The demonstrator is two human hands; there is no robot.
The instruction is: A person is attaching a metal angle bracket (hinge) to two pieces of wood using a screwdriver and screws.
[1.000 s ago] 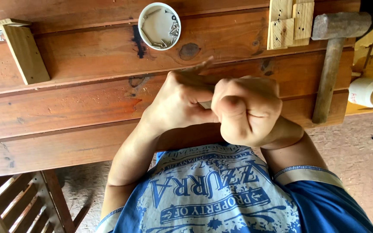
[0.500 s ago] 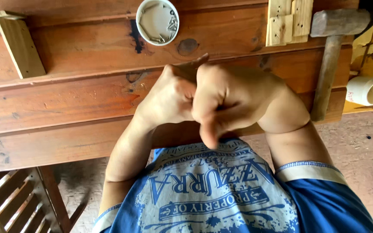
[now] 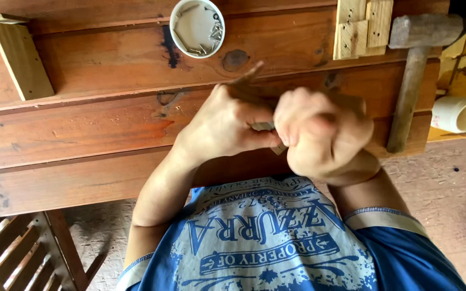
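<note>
Fabric of a blue shirt (image 3: 276, 248) with a pale printed emblem fills the nearest part of the view, and two bare forearms are seen rising from it toward the wooden bench (image 3: 82, 134). The left hand (image 3: 227, 126) and the right hand (image 3: 319, 134) are brought together above the bench planks, touching each other. Both hands are clenched around a small pale wooden piece (image 3: 268, 129), of which only a short edge is exposed between the fingers; a thin brown sliver is seen projecting above the left hand, and what it belongs to cannot be told. The right hand is curled into a fist with the knuckles turned toward the camera. Beyond the hands, a hammer (image 3: 413, 70) with a wooden handle and a worn grey head is laid on the bench to the right, well apart from the hands. Just beside it, a white cup (image 3: 457, 114) is laid on its side. At the far edge, a round white container (image 3: 197, 27) is placed upright, and small metal nails are held inside it. A pale wooden block (image 3: 20, 59) is placed far left, and slatted pale offcuts (image 3: 363, 27) far right.
</note>
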